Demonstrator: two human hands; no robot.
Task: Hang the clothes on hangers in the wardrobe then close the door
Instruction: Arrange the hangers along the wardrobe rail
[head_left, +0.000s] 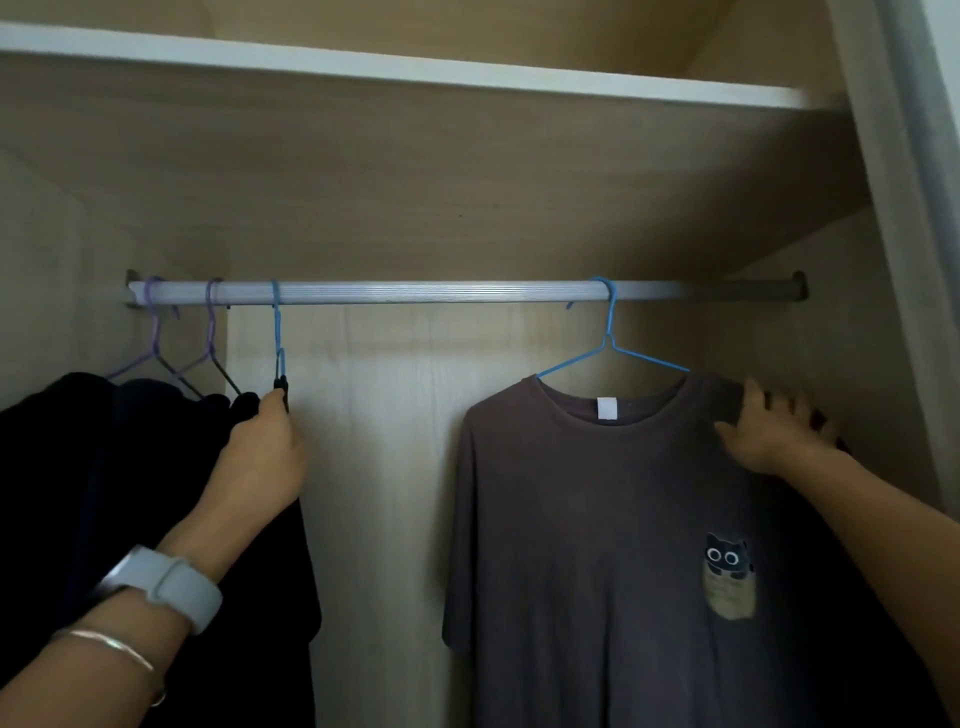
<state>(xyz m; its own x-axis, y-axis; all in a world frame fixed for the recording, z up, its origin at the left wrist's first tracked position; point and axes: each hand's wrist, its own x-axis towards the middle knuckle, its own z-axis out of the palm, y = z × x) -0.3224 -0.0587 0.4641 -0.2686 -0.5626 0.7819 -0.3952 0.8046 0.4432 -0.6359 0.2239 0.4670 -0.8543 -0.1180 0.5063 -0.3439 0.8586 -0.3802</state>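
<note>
A grey-brown T-shirt with a cat patch hangs on a blue wire hanger hooked over the silver rail. My right hand rests with spread fingers on the shirt's right shoulder. At the left, several dark garments hang on two purple hangers and one blue hanger. My left hand grips the dark garment just below that blue hanger.
A white shelf runs above the rail. The wardrobe's right side panel stands close to my right hand. Bare rail and the back wall show between the two groups of clothes.
</note>
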